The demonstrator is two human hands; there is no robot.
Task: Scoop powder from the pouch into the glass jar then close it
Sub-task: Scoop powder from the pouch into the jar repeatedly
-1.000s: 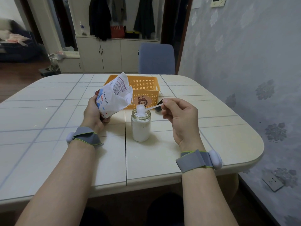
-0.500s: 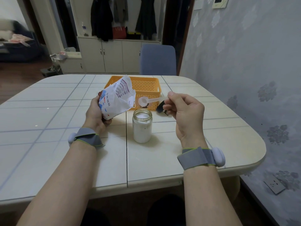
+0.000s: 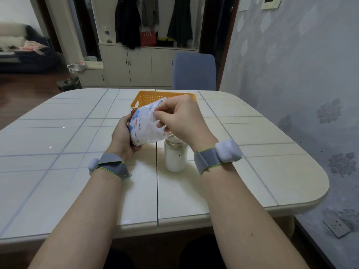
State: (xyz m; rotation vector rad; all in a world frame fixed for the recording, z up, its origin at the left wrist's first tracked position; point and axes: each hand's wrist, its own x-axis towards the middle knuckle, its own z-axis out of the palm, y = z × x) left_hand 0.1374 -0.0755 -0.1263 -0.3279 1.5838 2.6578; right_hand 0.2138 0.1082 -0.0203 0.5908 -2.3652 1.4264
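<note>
Pouch [image 3: 147, 127] tilts above the table [image 3: 77, 152], gripped low by the left hand [image 3: 121, 134]. Right hand [image 3: 180, 121] curls at its mouth; what it pinches, I cannot tell. Jar [image 3: 175, 159] stands just beneath, rim partly hidden.

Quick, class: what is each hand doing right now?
Left hand: grips the pouch.
Right hand: curled at the pouch's mouth; what it holds cannot be told.

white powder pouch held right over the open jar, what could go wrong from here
The white plastic pouch, tilted in the left hand, hangs partly above the open glass jar; powder may spill past its mouth. The jar looks nearly full, so more could overflow. The right hand works above the rim and might knock it.
</note>
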